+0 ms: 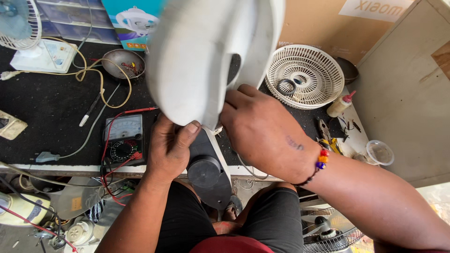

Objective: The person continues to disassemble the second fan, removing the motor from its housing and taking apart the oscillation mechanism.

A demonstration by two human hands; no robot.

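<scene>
A large white plastic fan housing (201, 51) is held up close to the camera, above the black workbench (47, 112). My left hand (171, 145) grips its lower edge, thumb pressed on the white shell. My right hand (265, 133), with a beaded bracelet at the wrist, reaches under the housing's right side, fingertips hidden behind it. Below the housing hangs a dark grey motor part (204, 171) with a round black cap.
An analog multimeter (124, 140) with red and black leads lies left of my left hand. A white fan grille (304, 75), a metal bowl of small parts (123, 63), a small glue bottle (340, 105), pliers (326, 136) and a small white fan (28, 42) lie around.
</scene>
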